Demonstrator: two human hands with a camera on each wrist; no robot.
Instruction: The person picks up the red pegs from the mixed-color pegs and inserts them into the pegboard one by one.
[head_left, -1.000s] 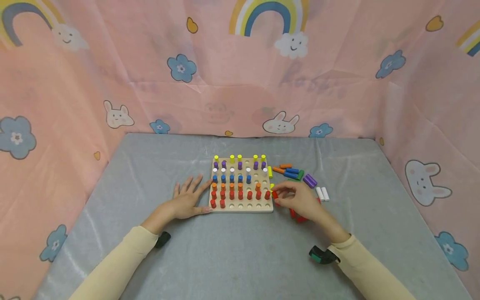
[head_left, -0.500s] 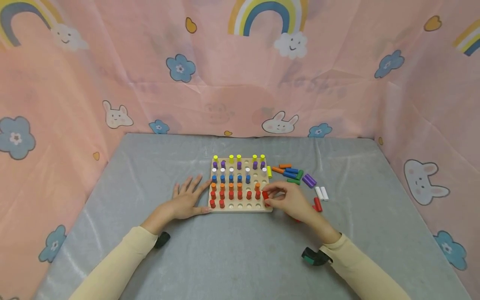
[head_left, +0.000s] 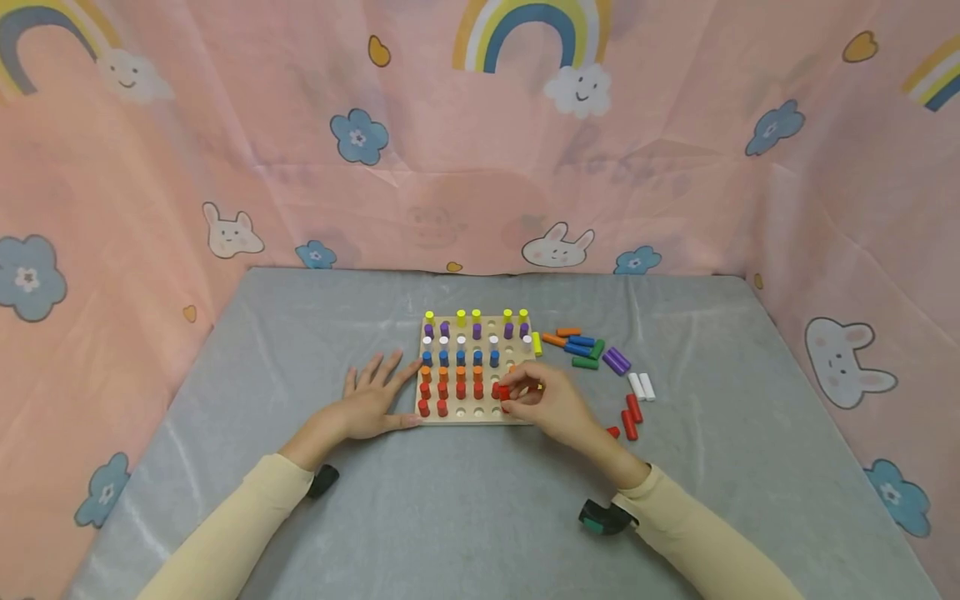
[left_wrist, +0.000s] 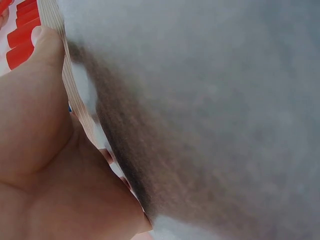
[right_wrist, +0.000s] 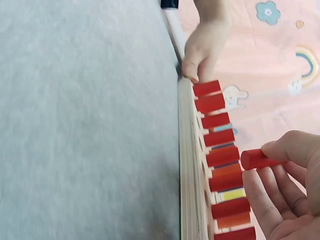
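Note:
A wooden pegboard (head_left: 468,421) stands on the grey table, set with rows of coloured pegs: yellow at the back, then purple, white, blue, orange and red. Its front row has two red pegs at the left end. Between thumb and fingers my right hand (head_left: 551,406) pinches a red peg (right_wrist: 257,159), held over the right part of the board near the red pegs. My left hand (head_left: 371,407) lies with fingers spread at the board's left side, thumb at the front-left corner. In the left wrist view, that thumb (left_wrist: 49,45) touches the board's edge (left_wrist: 80,97).
Loose pegs lie right of the board: red (head_left: 629,425), white (head_left: 642,387), purple (head_left: 617,361), green (head_left: 585,363), blue (head_left: 578,349), orange (head_left: 555,340) and yellow (head_left: 536,343). A pink patterned curtain (head_left: 450,200) surrounds the table (head_left: 480,517).
My right hand has carried the red peg left, from beside the board's right edge to over the board. The loose red pegs are uncovered now. The left hand stays in place.

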